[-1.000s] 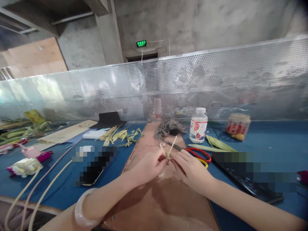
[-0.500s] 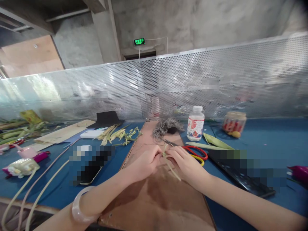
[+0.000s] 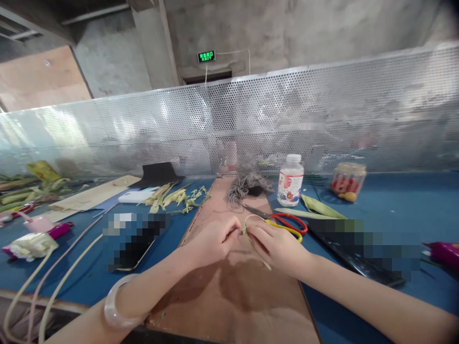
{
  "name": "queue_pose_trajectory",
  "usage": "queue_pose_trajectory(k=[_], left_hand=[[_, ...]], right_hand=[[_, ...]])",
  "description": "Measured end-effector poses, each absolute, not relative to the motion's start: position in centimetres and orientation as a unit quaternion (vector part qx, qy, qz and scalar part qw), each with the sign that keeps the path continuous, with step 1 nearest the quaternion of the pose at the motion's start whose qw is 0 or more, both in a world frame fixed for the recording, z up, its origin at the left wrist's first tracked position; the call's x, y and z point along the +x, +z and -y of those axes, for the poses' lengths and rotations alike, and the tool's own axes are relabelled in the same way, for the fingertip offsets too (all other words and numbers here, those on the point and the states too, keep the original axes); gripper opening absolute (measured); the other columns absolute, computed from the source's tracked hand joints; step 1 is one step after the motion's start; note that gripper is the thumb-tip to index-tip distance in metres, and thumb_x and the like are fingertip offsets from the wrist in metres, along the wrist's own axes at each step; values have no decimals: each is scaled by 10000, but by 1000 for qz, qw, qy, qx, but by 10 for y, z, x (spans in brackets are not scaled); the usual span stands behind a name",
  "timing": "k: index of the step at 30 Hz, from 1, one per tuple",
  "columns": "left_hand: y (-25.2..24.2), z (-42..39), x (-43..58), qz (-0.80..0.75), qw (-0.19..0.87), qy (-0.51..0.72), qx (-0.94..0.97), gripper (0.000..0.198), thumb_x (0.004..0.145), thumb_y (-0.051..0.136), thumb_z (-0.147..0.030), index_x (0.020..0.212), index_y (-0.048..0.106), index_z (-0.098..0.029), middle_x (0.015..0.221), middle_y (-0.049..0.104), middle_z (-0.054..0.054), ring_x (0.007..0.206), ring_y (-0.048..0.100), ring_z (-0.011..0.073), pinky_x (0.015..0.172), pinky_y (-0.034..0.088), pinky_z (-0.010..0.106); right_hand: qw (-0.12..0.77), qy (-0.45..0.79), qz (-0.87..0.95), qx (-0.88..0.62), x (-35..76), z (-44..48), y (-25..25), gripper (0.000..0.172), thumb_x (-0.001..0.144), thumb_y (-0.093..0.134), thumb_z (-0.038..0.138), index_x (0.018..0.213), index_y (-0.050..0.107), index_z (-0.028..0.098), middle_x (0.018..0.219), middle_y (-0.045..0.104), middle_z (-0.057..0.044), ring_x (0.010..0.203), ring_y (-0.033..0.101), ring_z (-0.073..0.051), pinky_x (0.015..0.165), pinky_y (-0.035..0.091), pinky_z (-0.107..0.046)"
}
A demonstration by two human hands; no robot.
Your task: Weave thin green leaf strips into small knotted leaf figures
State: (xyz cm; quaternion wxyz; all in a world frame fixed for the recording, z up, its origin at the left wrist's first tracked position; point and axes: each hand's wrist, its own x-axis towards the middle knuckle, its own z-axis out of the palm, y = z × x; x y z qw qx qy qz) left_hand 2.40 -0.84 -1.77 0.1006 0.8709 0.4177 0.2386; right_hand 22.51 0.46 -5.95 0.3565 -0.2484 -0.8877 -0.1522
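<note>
Over the wooden board, my left hand and my right hand meet with their fingertips almost together. Between them they pinch a thin pale-green plant strip. One end of the strip hangs down below my right fingers, and a thin loop arcs above them. The small knotted part at the fingertips is too small to make out fully. Just beyond my right hand lie scissors with red and yellow handles, their blades pointing left. A tangle of grey yarn sits farther back on the board.
A clear bottle and a jar stand at the back right. A dark tray-like object and a green leaf lie right. On the left are a phone, dried plant pieces and cables. A perforated metal screen borders the back.
The view has shifted slightly. The loop of the strip now stretches wider to the right above my right fingers, and more of the scissors shows. Both hands keep their pinch.
</note>
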Motion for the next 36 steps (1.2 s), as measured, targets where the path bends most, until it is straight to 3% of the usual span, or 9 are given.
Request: queue_pose_trajectory(k=[7, 11, 16, 33, 36], left_hand=[[-14, 9, 25, -407, 162, 233, 868, 147, 858, 469, -326, 843, 518, -188, 697, 515, -17, 605, 441, 111, 557, 327, 233], [-20, 3, 28, -425, 289, 290, 807, 233, 803, 560, -404, 845, 485, -187, 731, 519, -19, 651, 484, 116, 575, 367, 230], [-29, -5, 28, -388, 431, 327, 747, 261, 766, 632, -341, 856, 441, -187, 788, 591, 4, 766, 568, 143, 681, 424, 264], [-20, -3, 19, -381, 415, 270, 781, 203, 776, 620, -266, 859, 460, -172, 790, 574, -5, 725, 539, 114, 674, 399, 253], [-21, -4, 19, -375, 438, 281, 767, 212, 781, 620, -270, 880, 458, -177, 812, 589, -1, 749, 558, 121, 691, 411, 263]], right_hand=[[363, -99, 884, -276, 223, -2, -60, 165, 902, 371, 156, 805, 505, 161, 691, 567, -32, 589, 524, -137, 536, 370, -236], [357, -80, 883, -294, 219, -2, -62, 174, 904, 362, 151, 796, 499, 155, 696, 567, -35, 580, 523, -128, 539, 365, -230], [348, -100, 880, -308, 219, -5, -69, 180, 900, 374, 161, 865, 549, 144, 640, 578, -29, 540, 527, -135, 515, 338, -237], [379, -109, 870, -296, 220, 2, -70, 234, 912, 405, 186, 809, 614, 162, 604, 607, -18, 526, 545, -124, 508, 348, -235], [397, -90, 865, -293, 221, 0, -64, 192, 911, 432, 197, 853, 613, 169, 688, 637, -26, 594, 576, -124, 546, 400, -224]])
